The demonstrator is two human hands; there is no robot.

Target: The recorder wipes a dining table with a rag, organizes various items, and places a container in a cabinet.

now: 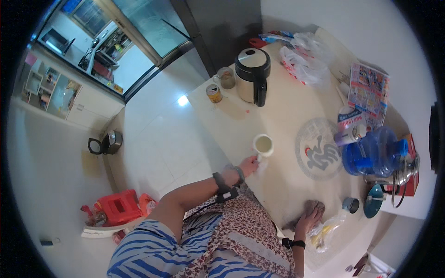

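Observation:
Near the table's left edge stands a cream-coloured mug (263,145), seen from above with its opening up. The fingers of my left hand (249,166) are closed at its handle. My right hand (310,221) presses a brown cloth (315,205) against the tabletop near the front edge, its fingers over the cloth. Right beside that hand lies a clear plastic bag (327,231) with something yellow in it. A small dark cup (351,205) is a little farther right.
Farther back on the table (282,116) stand a kettle-like jug (253,76), a glass mug (226,78) and a can (214,93). Plastic bags (303,62) lie behind. On the right are a large blue water bottle (375,153), a purple-white bottle (351,135) and a teal bowl (373,208).

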